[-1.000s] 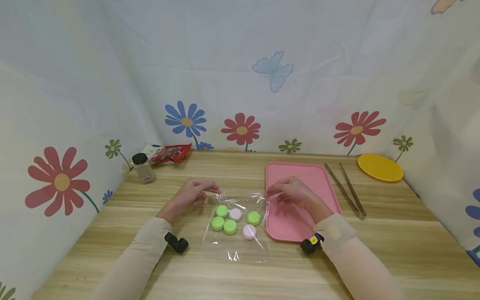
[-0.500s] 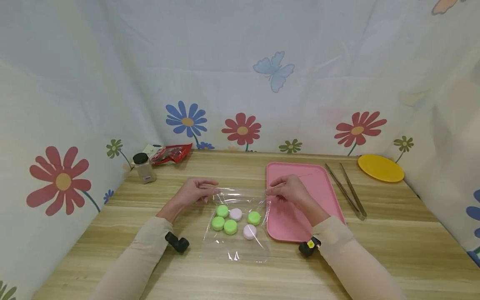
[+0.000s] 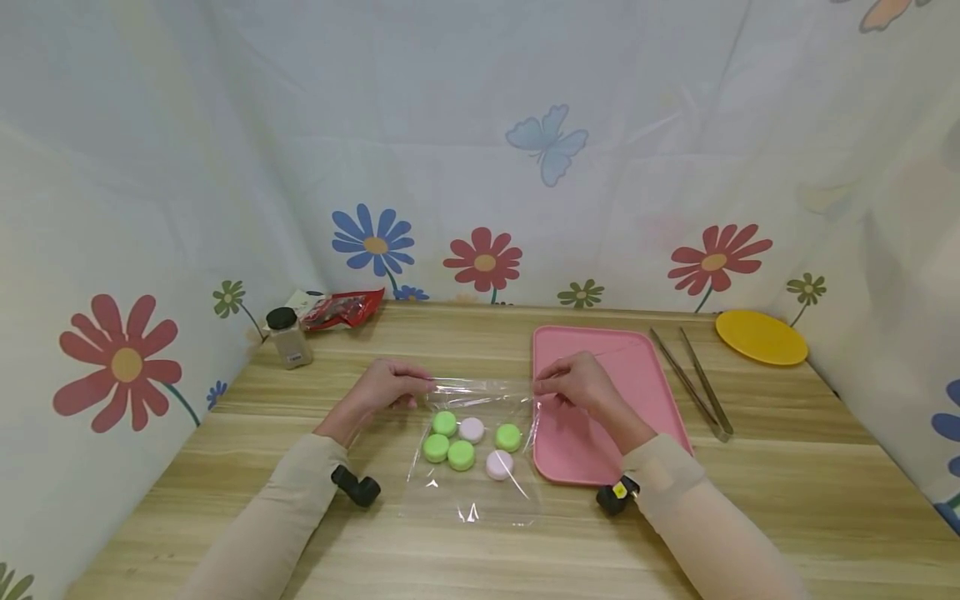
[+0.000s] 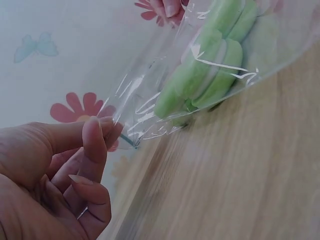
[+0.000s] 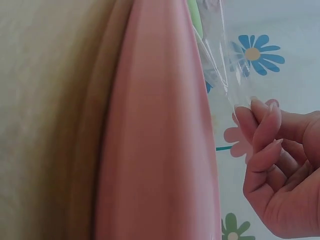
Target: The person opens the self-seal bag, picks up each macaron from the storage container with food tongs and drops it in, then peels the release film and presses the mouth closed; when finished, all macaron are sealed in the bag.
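Note:
A clear plastic bag [image 3: 472, 496] lies on the table with several green macarons [image 3: 461, 455] and two pale pink macarons [image 3: 499, 465] inside it. At its far left corner my left hand [image 3: 382, 387] pinches the film between thumb and forefinger; the left wrist view shows this pinch on the bag [image 4: 142, 95] close up. My right hand [image 3: 577, 383] pinches the far right corner, above the left part of the pink tray. The far edge of the bag is stretched between both hands. In the right wrist view the right hand [image 5: 280, 165] has its other fingers curled.
The pink tray [image 3: 630, 367] lies right of the bag, with metal tongs [image 3: 701, 387] beside it. A yellow plate [image 3: 761, 337] sits at the back right. At the back left are a black-lidded jar [image 3: 288, 340] and a red packet [image 3: 343, 308].
Both hands have closed their fingertips on the bag's far corners. The far edge, crumpled before, is now drawn straight. The macarons have stayed in place.

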`<state>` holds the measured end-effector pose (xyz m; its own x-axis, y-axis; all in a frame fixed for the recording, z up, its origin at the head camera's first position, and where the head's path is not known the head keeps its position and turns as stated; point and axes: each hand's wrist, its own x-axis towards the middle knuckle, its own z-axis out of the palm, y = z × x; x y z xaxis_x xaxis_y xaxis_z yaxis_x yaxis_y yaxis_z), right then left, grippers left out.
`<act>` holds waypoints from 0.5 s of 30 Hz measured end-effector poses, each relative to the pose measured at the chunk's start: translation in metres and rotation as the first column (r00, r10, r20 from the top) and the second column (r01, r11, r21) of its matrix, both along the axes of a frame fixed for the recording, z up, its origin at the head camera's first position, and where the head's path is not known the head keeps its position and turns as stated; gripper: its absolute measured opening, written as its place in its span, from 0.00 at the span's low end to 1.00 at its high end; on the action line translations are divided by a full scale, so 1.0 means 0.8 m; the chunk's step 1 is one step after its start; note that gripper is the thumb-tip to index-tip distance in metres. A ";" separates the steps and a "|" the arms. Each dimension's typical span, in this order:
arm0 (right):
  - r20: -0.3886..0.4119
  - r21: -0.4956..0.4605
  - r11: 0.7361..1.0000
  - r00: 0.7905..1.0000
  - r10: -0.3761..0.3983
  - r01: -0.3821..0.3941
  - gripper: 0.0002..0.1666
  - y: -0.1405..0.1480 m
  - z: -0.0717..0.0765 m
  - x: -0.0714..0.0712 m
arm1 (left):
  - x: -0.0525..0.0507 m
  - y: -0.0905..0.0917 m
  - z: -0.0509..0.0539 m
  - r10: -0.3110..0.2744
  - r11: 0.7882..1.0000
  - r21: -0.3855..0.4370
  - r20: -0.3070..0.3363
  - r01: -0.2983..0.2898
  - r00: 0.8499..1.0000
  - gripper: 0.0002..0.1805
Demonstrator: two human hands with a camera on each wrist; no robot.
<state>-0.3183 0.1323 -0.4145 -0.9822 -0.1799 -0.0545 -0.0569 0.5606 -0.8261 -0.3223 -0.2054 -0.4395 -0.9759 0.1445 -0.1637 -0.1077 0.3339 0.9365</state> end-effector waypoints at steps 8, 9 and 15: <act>0.001 0.020 1.000 1.000 -0.017 0.017 0.07 -0.002 -0.001 -0.001 | -0.002 0.002 -0.001 0.060 0.997 -0.040 0.006 -0.059 0.998 0.13; 0.002 0.023 1.000 1.000 -0.018 0.018 0.07 -0.002 -0.001 -0.001 | -0.002 0.002 -0.001 0.065 0.997 -0.046 0.005 -0.065 0.998 0.13; 0.009 0.030 0.999 1.000 -0.022 0.022 0.07 -0.003 -0.001 0.000 | 0.000 0.005 0.000 0.083 0.995 -0.055 -0.008 -0.083 0.997 0.12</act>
